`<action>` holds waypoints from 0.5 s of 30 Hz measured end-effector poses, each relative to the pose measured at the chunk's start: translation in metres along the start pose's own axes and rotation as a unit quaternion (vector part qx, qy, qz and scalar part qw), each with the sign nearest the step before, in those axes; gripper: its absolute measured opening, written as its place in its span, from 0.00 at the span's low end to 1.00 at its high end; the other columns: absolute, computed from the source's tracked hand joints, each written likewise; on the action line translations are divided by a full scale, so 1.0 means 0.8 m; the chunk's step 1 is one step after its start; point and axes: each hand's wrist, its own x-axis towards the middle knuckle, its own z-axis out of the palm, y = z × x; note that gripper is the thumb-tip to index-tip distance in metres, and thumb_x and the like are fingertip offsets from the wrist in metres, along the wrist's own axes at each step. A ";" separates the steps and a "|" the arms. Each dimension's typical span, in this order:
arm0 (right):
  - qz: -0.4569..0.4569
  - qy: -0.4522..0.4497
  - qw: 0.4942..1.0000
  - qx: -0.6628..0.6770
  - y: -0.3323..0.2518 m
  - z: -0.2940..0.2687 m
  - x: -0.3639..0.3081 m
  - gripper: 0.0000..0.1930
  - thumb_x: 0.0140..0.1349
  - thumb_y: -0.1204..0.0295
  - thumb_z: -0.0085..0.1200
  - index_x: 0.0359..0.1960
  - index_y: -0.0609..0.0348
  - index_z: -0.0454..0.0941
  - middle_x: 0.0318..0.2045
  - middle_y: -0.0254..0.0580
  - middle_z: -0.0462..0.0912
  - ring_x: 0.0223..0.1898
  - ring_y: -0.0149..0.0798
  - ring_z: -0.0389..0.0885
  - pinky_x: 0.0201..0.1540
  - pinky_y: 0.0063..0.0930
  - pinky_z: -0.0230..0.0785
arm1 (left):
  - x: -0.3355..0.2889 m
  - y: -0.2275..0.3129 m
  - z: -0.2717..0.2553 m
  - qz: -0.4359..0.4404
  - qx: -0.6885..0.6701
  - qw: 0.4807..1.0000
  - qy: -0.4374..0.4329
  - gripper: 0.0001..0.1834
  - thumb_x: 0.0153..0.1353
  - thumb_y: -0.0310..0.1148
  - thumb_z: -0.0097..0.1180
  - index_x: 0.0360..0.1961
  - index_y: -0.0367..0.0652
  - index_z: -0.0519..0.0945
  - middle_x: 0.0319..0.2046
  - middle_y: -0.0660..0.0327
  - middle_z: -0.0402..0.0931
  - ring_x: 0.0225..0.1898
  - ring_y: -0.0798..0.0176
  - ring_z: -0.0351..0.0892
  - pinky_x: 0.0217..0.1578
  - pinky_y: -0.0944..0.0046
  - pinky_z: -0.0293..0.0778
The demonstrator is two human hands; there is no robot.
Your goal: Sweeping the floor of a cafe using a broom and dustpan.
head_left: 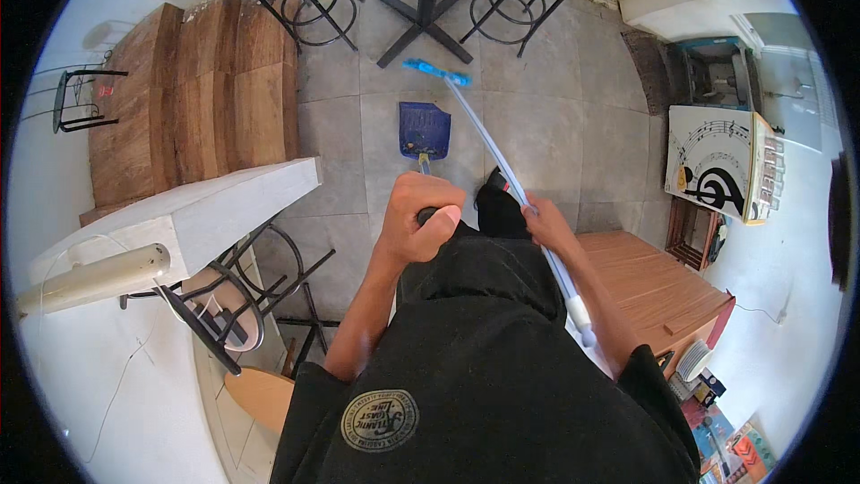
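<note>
My left hand (419,218) is closed in a fist around the dark top end of a long-handled dustpan's stick. The dustpan's blue pan (425,133) rests on the grey tiled floor ahead of me, with small bits of debris in it. My right hand (549,226) grips the pale blue pole of a broom (491,142), which slants back along my right forearm. At the pole's far end the bright blue broom head (436,72) is at the floor, beyond the pan and apart from it, near the table's foot.
A round wooden table (430,0) on a dark cross base stands ahead, with stools (313,9) beside it. Wooden steps (202,90) rise on the left, above a white ledge (224,206) and metal stools. On the right are a wooden cabinet (645,278) and a music-patterned box (710,159).
</note>
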 end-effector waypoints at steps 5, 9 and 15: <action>-0.111 0.083 0.971 -0.193 0.030 0.040 0.055 0.18 0.62 0.72 0.41 0.51 0.71 0.67 0.25 0.65 0.77 0.25 0.54 0.81 0.27 0.46 0.72 | 0.003 0.002 0.004 0.008 -0.005 1.000 -0.006 0.12 0.44 0.32 0.48 0.13 0.38 0.63 0.11 0.59 0.54 0.12 0.59 0.56 0.16 0.61 0.52; -0.027 -0.030 0.990 -0.134 0.016 0.047 0.010 0.15 0.62 0.71 0.41 0.46 0.70 0.68 0.24 0.63 0.78 0.26 0.55 0.81 0.28 0.47 0.73 | -0.001 0.002 -0.002 0.004 -0.001 1.000 -0.001 0.11 0.44 0.32 0.48 0.13 0.38 0.63 0.11 0.59 0.55 0.12 0.59 0.56 0.16 0.61 0.53; 0.022 -0.064 0.997 0.032 0.011 -0.008 -0.041 0.19 0.65 0.69 0.41 0.55 0.65 0.67 0.15 0.42 0.70 0.13 0.40 0.71 0.20 0.34 0.68 | -0.007 0.002 -0.004 0.001 0.011 1.000 -0.007 0.10 0.44 0.31 0.48 0.13 0.38 0.65 0.11 0.59 0.55 0.12 0.59 0.57 0.16 0.61 0.53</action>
